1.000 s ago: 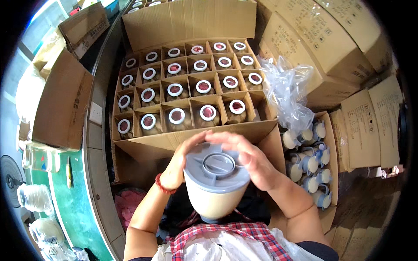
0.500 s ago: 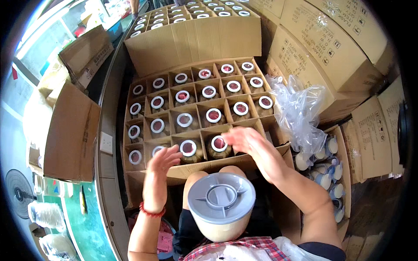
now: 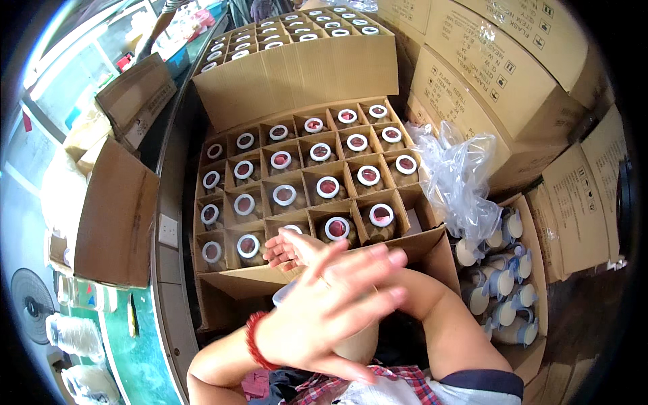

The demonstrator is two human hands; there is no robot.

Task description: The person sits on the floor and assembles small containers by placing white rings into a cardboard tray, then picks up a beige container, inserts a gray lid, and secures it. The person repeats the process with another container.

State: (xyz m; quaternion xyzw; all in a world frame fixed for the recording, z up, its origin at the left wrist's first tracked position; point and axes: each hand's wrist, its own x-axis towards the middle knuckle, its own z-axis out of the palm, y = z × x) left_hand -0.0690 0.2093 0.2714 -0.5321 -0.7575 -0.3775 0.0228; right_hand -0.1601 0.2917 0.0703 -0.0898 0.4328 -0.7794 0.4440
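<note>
My left hand (image 3: 331, 310), a red beaded bracelet at its wrist, is spread open and passes over my right forearm. Behind it my right hand (image 3: 290, 251) reaches left with its fingers apart, partly hidden. Nothing shows in either hand. Below them, a cream tub (image 3: 358, 343) with a grey-blue lid (image 3: 285, 294) sits at my lap, mostly covered by the left hand. My right fingers hover at the front row of a divided cardboard box (image 3: 236, 282), overlapping a bottle there. In its cells stand glass bottles (image 3: 337, 228) with white ring mouths and dark red insides.
Behind stands another divided box (image 3: 297, 74) of similar bottles. Clear plastic wrap (image 3: 459, 175) lies at the right edge, above a carton of cream jugs (image 3: 503, 280). Stacked cartons (image 3: 466, 101) rise at right. A green-topped table (image 3: 145, 344) and cardboard flaps (image 3: 111, 216) are at left.
My hands were apart over the front row; the left has swung right and the right has moved left, so they cross. The front-row right-hand bottle shows uncovered. The head view has shifted slightly.
</note>
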